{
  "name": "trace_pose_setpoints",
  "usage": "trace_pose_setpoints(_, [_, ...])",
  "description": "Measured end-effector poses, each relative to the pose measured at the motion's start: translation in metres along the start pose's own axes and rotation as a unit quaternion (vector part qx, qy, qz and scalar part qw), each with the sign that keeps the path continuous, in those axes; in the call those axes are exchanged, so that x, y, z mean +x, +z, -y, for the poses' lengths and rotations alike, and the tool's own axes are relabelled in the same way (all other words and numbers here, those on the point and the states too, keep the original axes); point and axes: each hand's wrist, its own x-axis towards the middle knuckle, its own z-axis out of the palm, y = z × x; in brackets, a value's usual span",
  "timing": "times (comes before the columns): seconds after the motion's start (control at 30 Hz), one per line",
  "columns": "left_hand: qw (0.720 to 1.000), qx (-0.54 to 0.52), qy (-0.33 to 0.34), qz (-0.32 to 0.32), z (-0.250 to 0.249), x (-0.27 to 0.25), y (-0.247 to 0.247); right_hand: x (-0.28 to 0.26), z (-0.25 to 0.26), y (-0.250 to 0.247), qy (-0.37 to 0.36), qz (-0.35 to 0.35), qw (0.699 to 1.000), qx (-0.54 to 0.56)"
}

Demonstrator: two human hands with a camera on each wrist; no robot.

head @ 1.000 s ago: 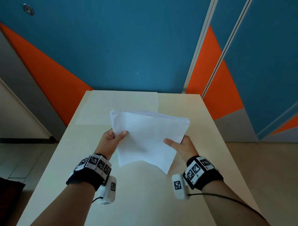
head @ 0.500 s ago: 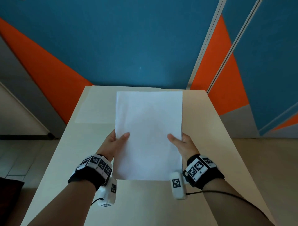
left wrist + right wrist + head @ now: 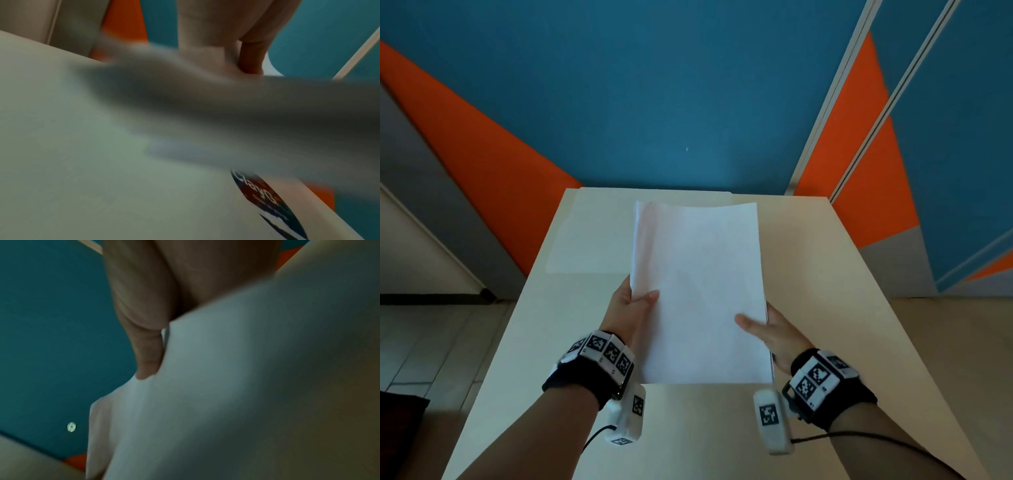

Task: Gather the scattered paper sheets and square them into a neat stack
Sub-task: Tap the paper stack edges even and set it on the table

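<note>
I hold a stack of white paper sheets (image 3: pixel 698 291) in portrait position above the pale table (image 3: pixel 825 308). My left hand (image 3: pixel 642 298) grips its left edge, thumb on top and fingers hidden beneath. Lower down the right edge, my right hand (image 3: pixel 755 324) grips it the same way. The stack's edges look nearly flush, with a slight fan along the left side. In the left wrist view the stack (image 3: pixel 246 113) is a blurred grey band under my fingers (image 3: pixel 252 53). In the right wrist view a finger (image 3: pixel 148 345) lies against the sheets (image 3: pixel 226 386).
A single pale sheet (image 3: pixel 592 240) lies flat at the table's far left, partly behind the held stack. A blue and orange wall (image 3: pixel 654 102) stands right behind the table's far edge. A coloured sticker (image 3: pixel 265 199) on the table shows in the left wrist view.
The stack has turned from a diagonal, fanned position to upright portrait with its edges drawn together. My right hand has slid lower along the right edge.
</note>
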Motion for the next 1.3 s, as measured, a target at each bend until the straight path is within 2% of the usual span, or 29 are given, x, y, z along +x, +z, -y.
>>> trace_pose_setpoints(0.1, [1.000, -0.001, -0.020, -0.024, 0.002, 0.015, 0.002, 0.010, -0.010, 0.000, 0.026, -0.021, 0.999, -0.036])
trace_pose_setpoints(0.23, [0.997, 0.035, -0.063, -0.030, 0.007, 0.049, 0.004, 0.036, 0.001, -0.010, -0.014, -0.042, 0.995, -0.084])
trace_pose_setpoints(0.33, [0.990, 0.080, -0.096, -0.073, 0.003, 0.083, 0.002, 0.054, 0.020, -0.025, -0.017, -0.048, 0.997, -0.061])
trace_pose_setpoints(0.4, [0.977, 0.138, -0.109, -0.124, 0.001, 0.107, -0.011, 0.065, 0.026, -0.037, -0.017, -0.061, 0.997, -0.045])
trace_pose_setpoints(0.47, [0.944, 0.239, -0.116, -0.195, 0.001, 0.130, -0.036, 0.071, 0.030, -0.048, -0.027, -0.061, 0.997, -0.024])
trace_pose_setpoints(0.53, [0.895, 0.337, -0.142, -0.255, -0.003, 0.146, -0.061, 0.076, 0.030, -0.057, -0.028, -0.059, 0.998, -0.007])
trace_pose_setpoints(0.63, [0.838, 0.395, -0.191, -0.324, -0.011, 0.158, -0.082, 0.087, 0.022, -0.067, -0.014, -0.057, 0.998, 0.000])
trace_pose_setpoints(0.73, [0.799, 0.424, -0.232, -0.358, -0.010, 0.166, -0.091, 0.095, 0.018, -0.068, -0.013, -0.040, 0.999, 0.011])
trace_pose_setpoints(0.87, [0.754, 0.488, -0.276, -0.341, -0.013, 0.170, -0.095, 0.106, 0.019, -0.063, -0.011, -0.028, 0.999, 0.015])
trace_pose_setpoints(0.93, [0.745, 0.508, -0.290, -0.321, -0.013, 0.179, -0.106, 0.111, 0.018, -0.061, -0.013, -0.027, 0.999, 0.013])
trace_pose_setpoints(1.0, [0.737, 0.519, -0.324, -0.287, 0.000, 0.200, -0.134, 0.114, 0.018, -0.056, -0.006, -0.032, 0.999, 0.016])
trace_pose_setpoints(1.1, [0.705, 0.572, -0.360, -0.215, 0.033, 0.247, -0.183, 0.115, 0.018, -0.052, 0.002, -0.030, 0.999, 0.014])
trace_pose_setpoints(1.17, [0.703, 0.599, -0.342, -0.175, 0.025, 0.242, -0.177, 0.112, 0.016, -0.052, 0.008, -0.028, 1.000, 0.007])
trace_pose_setpoints(1.23, [0.719, 0.590, -0.332, -0.158, 0.014, 0.235, -0.171, 0.107, 0.013, -0.051, 0.004, -0.027, 1.000, -0.003])
trace_pose_setpoints(1.3, [0.712, 0.600, -0.340, -0.133, -0.002, 0.221, -0.155, 0.102, 0.011, -0.051, 0.000, -0.024, 1.000, 0.000])
